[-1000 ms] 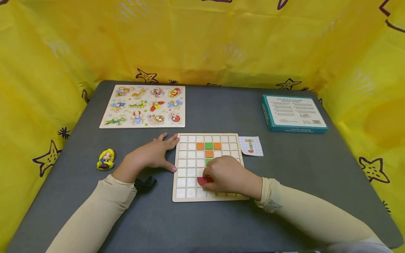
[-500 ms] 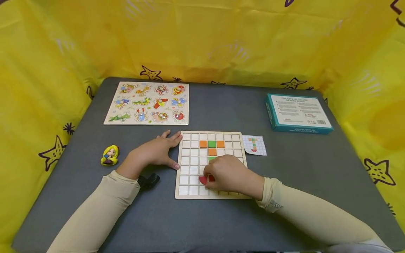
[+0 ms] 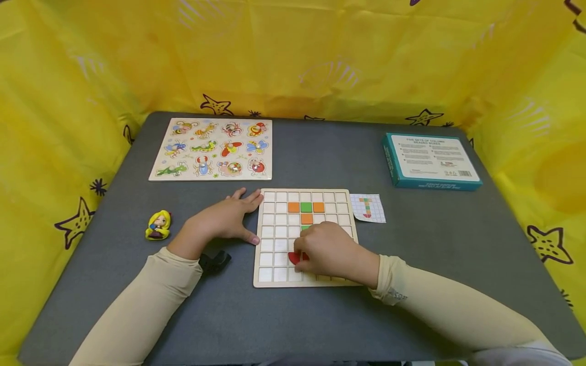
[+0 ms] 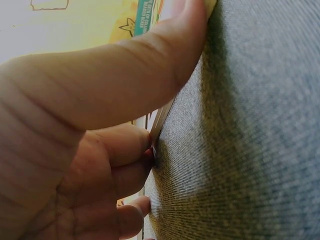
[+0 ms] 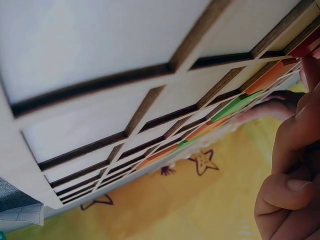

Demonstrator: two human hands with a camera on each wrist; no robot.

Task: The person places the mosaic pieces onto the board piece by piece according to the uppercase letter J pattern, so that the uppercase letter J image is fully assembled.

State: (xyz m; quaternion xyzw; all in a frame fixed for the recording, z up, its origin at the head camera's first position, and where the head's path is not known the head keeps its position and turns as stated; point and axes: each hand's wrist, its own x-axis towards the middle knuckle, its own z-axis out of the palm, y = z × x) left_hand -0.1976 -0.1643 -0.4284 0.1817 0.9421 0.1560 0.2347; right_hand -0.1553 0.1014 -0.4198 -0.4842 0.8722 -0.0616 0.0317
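Observation:
A wooden grid board (image 3: 273,245) lies flat on the table. My left hand (image 3: 220,221) is spread at its left edge, thumb and fingertips touching the rim; in the left wrist view the thumb (image 4: 115,80) spans the foreground. My right hand (image 3: 334,251) is over the lower middle of the board, thumb and curled forefinger pinching a red quarter-round tile (image 3: 293,258). Another red tile (image 3: 305,256) is mostly covered by the fingers. Orange tiles (image 3: 306,218) and green tiles (image 3: 305,207) form a T above; the right hand hides part of its stem.
A paper pattern card (image 3: 373,209) adjoins the board's right edge. Behind are an insect puzzle (image 3: 215,157) and a teal box (image 3: 435,162). A small yellow-haired figurine (image 3: 158,225) stands left, and a black strap piece (image 3: 216,262) is by the left wrist.
The head view has shifted slightly. Both hands keep their places on the board, and the red tile stays at the right fingertips.

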